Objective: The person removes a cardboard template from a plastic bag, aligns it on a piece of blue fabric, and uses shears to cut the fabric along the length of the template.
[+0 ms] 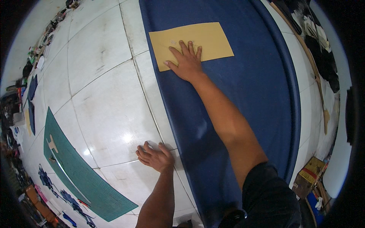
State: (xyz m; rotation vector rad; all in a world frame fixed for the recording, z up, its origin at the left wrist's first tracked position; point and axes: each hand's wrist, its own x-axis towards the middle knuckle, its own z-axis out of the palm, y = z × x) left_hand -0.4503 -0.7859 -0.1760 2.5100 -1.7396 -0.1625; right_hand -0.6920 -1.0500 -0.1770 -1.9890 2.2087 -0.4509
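Note:
A tan rectangular sheet of card or paper (211, 38) lies on a long dark blue sheet of material (243, 87) spread over the tiled floor. My right hand (186, 62) presses flat on the lower part of the tan sheet, fingers spread, holding nothing. Faint marks show on the sheet near the fingertips. My left hand (156, 157) is at the white floor tiles beside the blue material's left edge. Its fingers are slightly bent and apart, with nothing in them.
At lower left lies a green cutting mat (83, 178) with a long metal ruler (68, 173) and a T-shaped tan piece (53, 143). Dark blue scraps (74, 203) lie beyond it. A worn cardboard box (311, 173) stands at lower right, near a long wooden strip (310, 60).

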